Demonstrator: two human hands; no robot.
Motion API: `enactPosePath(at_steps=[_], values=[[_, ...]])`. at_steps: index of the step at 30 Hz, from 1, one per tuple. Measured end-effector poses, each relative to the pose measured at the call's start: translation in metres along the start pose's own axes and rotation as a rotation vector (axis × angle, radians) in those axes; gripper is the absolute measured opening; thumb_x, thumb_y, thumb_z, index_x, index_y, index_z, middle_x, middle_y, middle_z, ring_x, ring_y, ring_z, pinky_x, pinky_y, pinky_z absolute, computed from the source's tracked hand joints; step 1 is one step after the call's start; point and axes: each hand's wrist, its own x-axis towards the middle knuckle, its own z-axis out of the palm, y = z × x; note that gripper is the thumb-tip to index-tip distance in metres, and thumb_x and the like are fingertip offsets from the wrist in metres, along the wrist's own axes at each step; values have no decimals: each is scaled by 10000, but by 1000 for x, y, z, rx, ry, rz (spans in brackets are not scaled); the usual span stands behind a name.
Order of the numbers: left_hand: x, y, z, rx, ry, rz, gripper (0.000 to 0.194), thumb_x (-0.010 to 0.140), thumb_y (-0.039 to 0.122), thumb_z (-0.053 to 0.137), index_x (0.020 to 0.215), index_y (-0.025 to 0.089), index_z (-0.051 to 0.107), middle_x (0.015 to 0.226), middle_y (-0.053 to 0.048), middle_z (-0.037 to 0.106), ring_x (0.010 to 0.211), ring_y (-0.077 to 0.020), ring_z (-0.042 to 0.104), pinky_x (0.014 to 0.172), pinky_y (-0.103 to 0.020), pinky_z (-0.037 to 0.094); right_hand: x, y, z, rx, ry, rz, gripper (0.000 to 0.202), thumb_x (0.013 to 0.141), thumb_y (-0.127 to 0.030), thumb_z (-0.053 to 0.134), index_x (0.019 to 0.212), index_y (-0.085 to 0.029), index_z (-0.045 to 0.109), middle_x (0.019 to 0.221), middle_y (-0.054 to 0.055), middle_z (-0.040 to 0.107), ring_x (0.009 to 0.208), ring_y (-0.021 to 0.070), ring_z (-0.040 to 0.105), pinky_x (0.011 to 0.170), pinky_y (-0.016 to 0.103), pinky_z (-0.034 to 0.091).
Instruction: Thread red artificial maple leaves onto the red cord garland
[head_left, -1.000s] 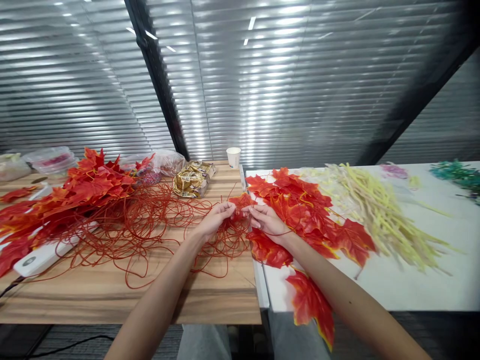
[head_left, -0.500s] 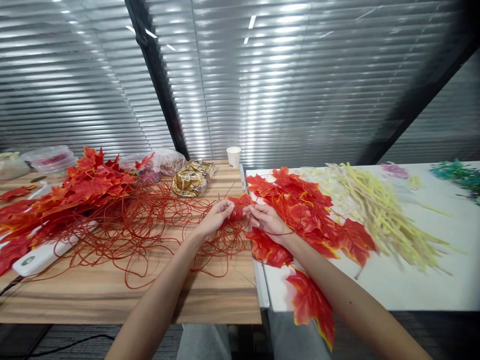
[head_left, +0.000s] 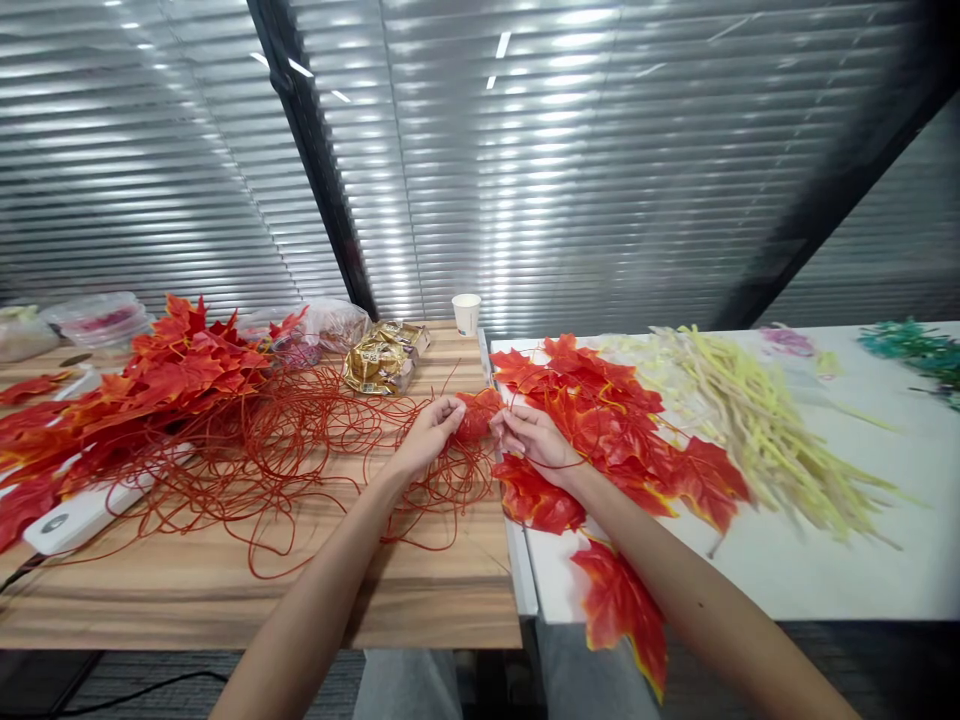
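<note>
Red-orange lobed artificial leaf point(head_left: 480, 413) lies at 3 o'clock from left hand point(head_left: 433, 430), fingers pinching its edge, and 9 o'clock from right hand point(head_left: 536, 437), fingers pressed together, grip contents unclear; left nearer.

Red leaves point(head_left: 622, 430) are showing smooth, lightly glossy faces; plastic or cloth, cannot tell. Red cord point(head_left: 281, 425) is looking smooth. Brown table point(head_left: 435, 615) is displaying streaked wood grain; white table point(head_left: 825, 590) is appearing smooth, matt. Gold packet point(head_left: 379, 362) is glinting, foil-like, crinkled. Cup point(head_left: 466, 317) is resembling matt paper; blinds point(head_left: 517, 180) are gleaming like metal.
</note>
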Motion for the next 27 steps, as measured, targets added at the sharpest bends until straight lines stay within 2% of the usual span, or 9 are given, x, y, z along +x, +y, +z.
enactPosePath(at_steps=[7,16,19,23,27], values=[[-1,3,-2,-49,7,-37,311,701,431,591,807,143,546,771,-16,541,721,-121,478,684,-227,365,0,1,-1,4,-37,6,218,735,-361,623,757,-144,638,607,-26,466,405,20,280,411,211,201],[-2,7,-1,-49,38,-33,228,717,371,568,691,155,503,654,26,450,621,-89,410,615,-199,323,0,3,-2,22,-60,11,213,745,-351,616,763,-140,636,554,-52,408,390,15,246,413,209,191],[-2,6,-2,-65,41,-38,207,730,353,555,700,156,500,677,22,458,641,-90,423,623,-196,331,0,1,-1,9,-56,13,212,736,-348,624,766,-139,642,567,-43,437,392,17,269,412,212,191],[-3,6,-3,-32,60,-41,251,724,405,567,752,161,512,703,17,496,654,-95,448,631,-199,355,-1,-3,1,-10,-32,9,222,728,-360,623,783,-147,642,649,-1,549,408,31,323,425,219,250],[-3,7,-3,29,42,-19,319,694,446,601,818,155,557,784,-5,565,729,-114,500,709,-225,387,-2,-3,0,-31,-33,-2,239,739,-371,609,814,-148,650,484,-35,486,406,63,368,444,225,276]])
